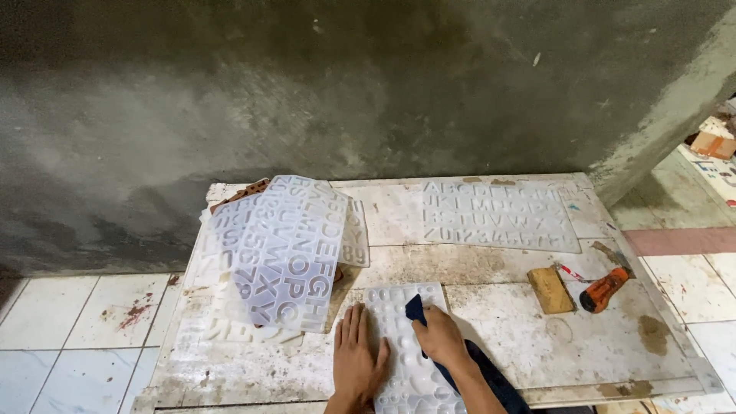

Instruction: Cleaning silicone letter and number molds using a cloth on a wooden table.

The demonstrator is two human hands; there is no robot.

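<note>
A translucent white silicone mould with round and oval cavities [406, 345] lies flat at the near middle of a stained white board on the floor [521, 337], its long side running toward the person. The left hand [357, 354] is spread flat, fingers open, pressing on the mould's left edge and the board beside it. The right hand [438, 337] rests on the mould's right half, fingers curled around a dark blue cloth [416, 309] whose tip shows above the knuckles and whose tail trails back along the forearm. The cavities look empty, though they are too small to tell for sure. Left of the hands a stack of translucent letter-and-number silicone moulds [287, 249] curls up off the board, near the mould's top left corner. Another flat letter mould [494, 215] lies well apart by the grey concrete wall [307, 84]. To the right sit a small wooden block [550, 290] and an orange-handled tool [606, 287], with bare board between them and the right hand.
</note>
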